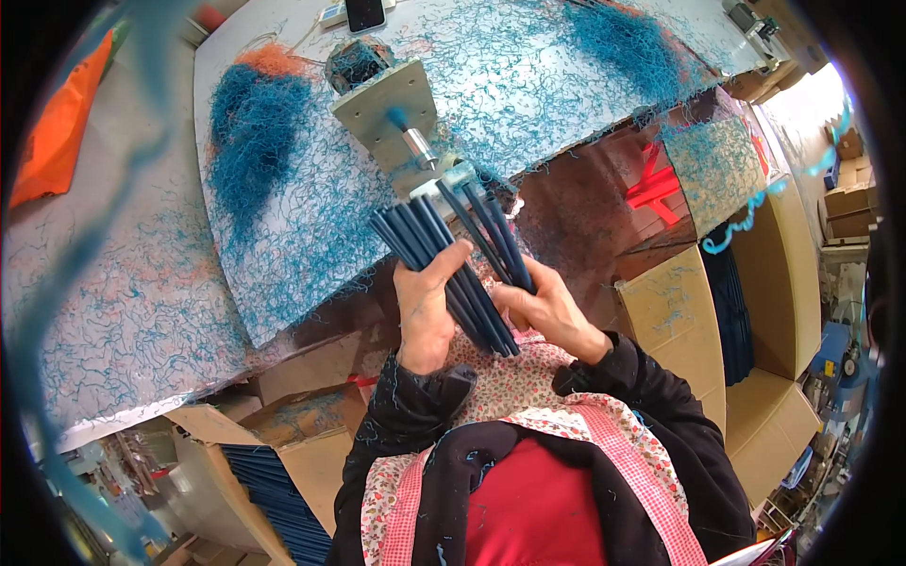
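Left grip [427,316] wraps the bigger bundle of dark-blue rods [475,309] at clock centre, presumably to bunch them evenly, while right grip [547,307] pinches a smaller cluster [508,250] angled toward eleven o'clock, likely for separation (metal fixture [373,113] beyond, also at eleven).

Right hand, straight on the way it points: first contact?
Likely the bundle of dark blue rods held in the left hand, just ahead of the right hand; depth is unclear from this one view.
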{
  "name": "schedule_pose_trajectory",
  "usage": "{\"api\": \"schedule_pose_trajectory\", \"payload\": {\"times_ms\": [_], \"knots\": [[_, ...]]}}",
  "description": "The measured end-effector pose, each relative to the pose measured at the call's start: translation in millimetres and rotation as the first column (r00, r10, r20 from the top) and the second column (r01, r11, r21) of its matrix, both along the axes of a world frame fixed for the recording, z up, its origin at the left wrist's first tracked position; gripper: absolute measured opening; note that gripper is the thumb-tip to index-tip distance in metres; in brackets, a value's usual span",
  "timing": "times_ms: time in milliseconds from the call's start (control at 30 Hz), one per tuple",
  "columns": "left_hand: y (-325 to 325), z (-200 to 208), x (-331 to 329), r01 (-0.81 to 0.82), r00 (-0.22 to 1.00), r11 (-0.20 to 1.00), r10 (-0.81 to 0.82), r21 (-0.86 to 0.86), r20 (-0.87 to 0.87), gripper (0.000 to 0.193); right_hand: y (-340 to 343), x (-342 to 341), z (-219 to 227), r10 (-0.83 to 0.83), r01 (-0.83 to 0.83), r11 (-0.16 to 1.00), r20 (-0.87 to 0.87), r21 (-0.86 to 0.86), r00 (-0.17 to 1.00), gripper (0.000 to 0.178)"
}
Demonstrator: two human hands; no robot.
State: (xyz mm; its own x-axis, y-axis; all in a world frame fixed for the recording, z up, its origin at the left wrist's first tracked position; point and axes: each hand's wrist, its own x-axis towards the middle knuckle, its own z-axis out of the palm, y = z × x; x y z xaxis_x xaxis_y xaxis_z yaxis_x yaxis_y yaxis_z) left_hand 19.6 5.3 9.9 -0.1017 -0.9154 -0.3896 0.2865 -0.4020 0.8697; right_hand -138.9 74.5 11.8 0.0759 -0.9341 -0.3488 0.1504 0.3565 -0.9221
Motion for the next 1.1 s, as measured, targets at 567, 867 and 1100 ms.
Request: {"api": "schedule_pose_trajectory", "payload": {"times_ms": [567,867,1100], "knots": [[24.4,-14.9,0.6,0.109,0.957,0.972,-0.046,0.209,-0.288,0.043,-13.9,12.2,-6.8,-0.162,0.163,0.982,0.014,-0.098,0.987,0.035],[39.1,-6.9,9.0,0.119,0.920,0.967,-0.023,0.224,-0.391,0.037,-1.5,12.5,5.1,-0.153,0.153,0.988,-0.025,-0.015,0.988,0.016],[23.0,5.0,6.0,-0.028,0.995,0.999,0.032,0.039,-0.096,0.030,-20.4,5.7,-0.1,-0.037,0.035,0.999,-0.070,-0.020,0.997,0.017]]}}
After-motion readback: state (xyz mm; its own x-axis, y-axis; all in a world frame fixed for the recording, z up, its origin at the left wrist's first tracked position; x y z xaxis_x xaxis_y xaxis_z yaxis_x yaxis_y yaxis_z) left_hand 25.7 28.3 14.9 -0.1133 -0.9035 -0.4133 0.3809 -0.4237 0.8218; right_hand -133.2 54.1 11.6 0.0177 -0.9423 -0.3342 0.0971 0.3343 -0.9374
